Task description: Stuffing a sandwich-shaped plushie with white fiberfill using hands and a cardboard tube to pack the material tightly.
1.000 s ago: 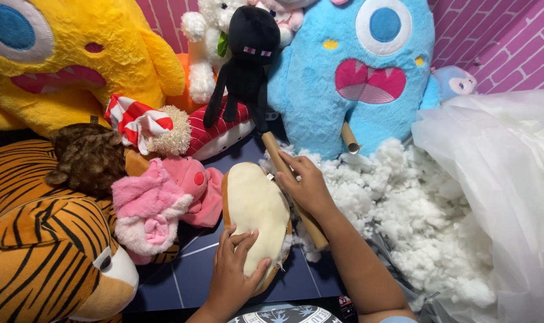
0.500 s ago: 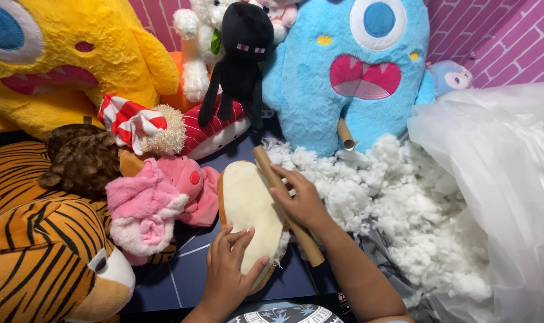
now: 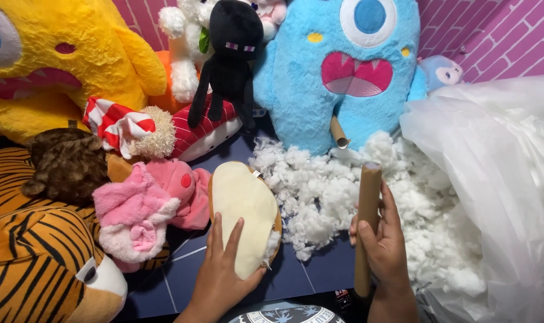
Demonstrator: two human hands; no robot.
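My left hand (image 3: 218, 272) lies flat on the lower part of a cream, oval plush piece (image 3: 243, 212) with a brown edge, white stuffing showing at its lower right side. My right hand (image 3: 383, 245) grips a long brown cardboard tube (image 3: 366, 224), held nearly upright to the right of the plush piece and apart from it. A heap of loose white stuffing (image 3: 332, 197) spreads between the two hands and behind the tube.
Plush toys ring the dark blue floor mat (image 3: 296, 278): tiger (image 3: 38, 263), pink toy (image 3: 143, 209), brown toy (image 3: 68, 164), big yellow toy (image 3: 62, 66), black figure (image 3: 230, 57), blue monster (image 3: 344, 66) with a short tube (image 3: 339, 133). A clear plastic bag (image 3: 493, 179) fills the right.
My right hand has pulled the tube away from the cream plush piece, moving right and turning it upright. My left hand stays on the plush piece.
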